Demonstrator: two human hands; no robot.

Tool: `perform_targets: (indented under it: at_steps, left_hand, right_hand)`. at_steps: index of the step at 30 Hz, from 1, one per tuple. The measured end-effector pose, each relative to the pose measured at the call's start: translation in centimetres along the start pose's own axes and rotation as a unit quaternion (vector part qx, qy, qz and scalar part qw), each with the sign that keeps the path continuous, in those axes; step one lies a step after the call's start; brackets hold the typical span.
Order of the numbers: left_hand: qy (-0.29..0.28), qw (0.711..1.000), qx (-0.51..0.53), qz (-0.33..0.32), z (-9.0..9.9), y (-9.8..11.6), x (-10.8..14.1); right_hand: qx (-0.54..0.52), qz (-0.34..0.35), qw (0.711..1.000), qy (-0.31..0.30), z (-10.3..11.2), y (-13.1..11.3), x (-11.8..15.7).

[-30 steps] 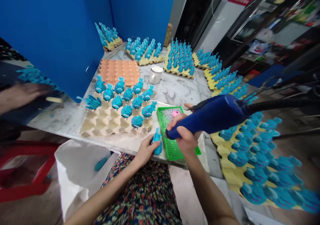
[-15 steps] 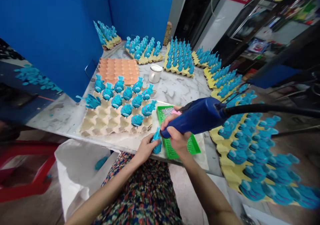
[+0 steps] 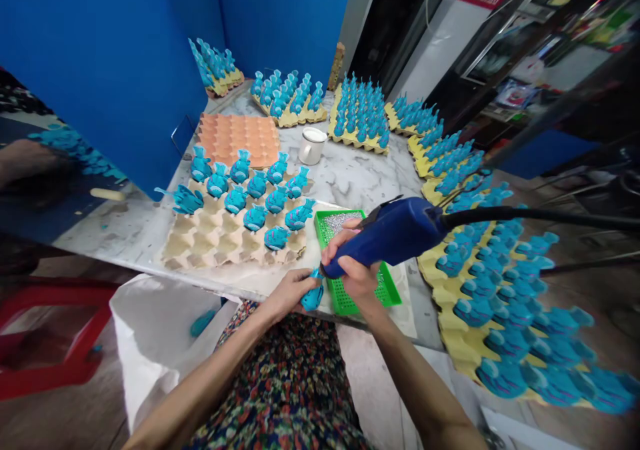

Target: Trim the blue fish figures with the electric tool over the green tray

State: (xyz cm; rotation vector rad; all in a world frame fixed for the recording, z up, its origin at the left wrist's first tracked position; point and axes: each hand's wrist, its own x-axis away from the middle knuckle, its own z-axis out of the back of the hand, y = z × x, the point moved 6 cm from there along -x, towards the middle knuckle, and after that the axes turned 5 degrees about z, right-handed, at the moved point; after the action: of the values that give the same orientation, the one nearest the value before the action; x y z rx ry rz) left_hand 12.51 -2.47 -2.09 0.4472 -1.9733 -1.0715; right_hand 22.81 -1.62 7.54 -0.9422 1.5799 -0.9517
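Note:
My left hand (image 3: 291,293) grips a small blue bird-like figurine (image 3: 312,295) at the table's front edge. Closed around the front end of a blue corded power tool (image 3: 385,237) is my right hand (image 3: 354,263). The tool's dark tip meets the top of the figurine or sits very close to it; my fingers partly hide the spot. Under the tool lies a green perforated basket (image 3: 345,302) with many small shiny metal pieces (image 3: 336,223) in its far part. Left of it, a grey egg tray (image 3: 200,240) carries several more figurines (image 3: 255,217).
Yellow egg trays (image 3: 450,330) full of blue figurines line the right side and back. A white mug (image 3: 313,147) and an orange tray (image 3: 240,140) stand behind. A blue partition (image 3: 115,70) rises at left; beyond it is another person's blurred hand (image 3: 25,162). A white sack (image 3: 145,343) hangs below.
The figurine in my left hand has tilted and shifted slightly, and my grip on it has changed. Another person's hand and a pale stick have appeared at the far left.

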Motion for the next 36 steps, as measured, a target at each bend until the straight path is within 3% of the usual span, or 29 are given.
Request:
perform_targets:
  at_steps: [3, 5, 7, 9, 12, 16, 24, 36]
  left_hand:
    - [-0.07, 0.997, -0.023, 0.018, 0.3, 0.6, 0.5]
    - [-0.099, 0.994, -0.038, 0.032, 0.5, 0.7, 0.8]
    - [-0.083, 0.995, -0.019, 0.045, 0.8, 0.4, 1.2]
    - [-0.051, 0.996, 0.036, 0.055, 0.9, 0.0, 1.3]
    - [-0.044, 0.993, 0.103, 0.047, 0.3, -0.4, 1.3]
    - [-0.034, 0.99, 0.134, 0.038, -0.3, -0.7, 0.4]
    - [0.015, 0.988, 0.151, 0.015, -0.4, -1.2, -1.2]
    - [0.053, 0.989, 0.139, -0.004, -0.4, -0.7, -1.3]
  right_hand:
    - [-0.07, -0.006, 0.994, -0.084, -0.9, -1.4, -0.8]
    - [-0.103, -0.009, 0.989, -0.107, -0.9, -2.4, -1.4]
    - [-0.102, 0.017, 0.992, -0.073, -0.1, -3.0, -2.0]
    - [-0.053, 0.057, 0.997, 0.002, 1.4, -3.0, -2.5]
    - [0.024, 0.069, 0.993, 0.094, 3.4, -1.4, -2.5]
    - [0.043, 0.063, 0.987, 0.141, 4.6, 0.7, -2.2]
    - [0.048, 0.079, 0.986, 0.142, 4.2, 1.4, -3.0]
    - [0.025, 0.072, 0.988, 0.134, 4.5, 2.4, -3.1]
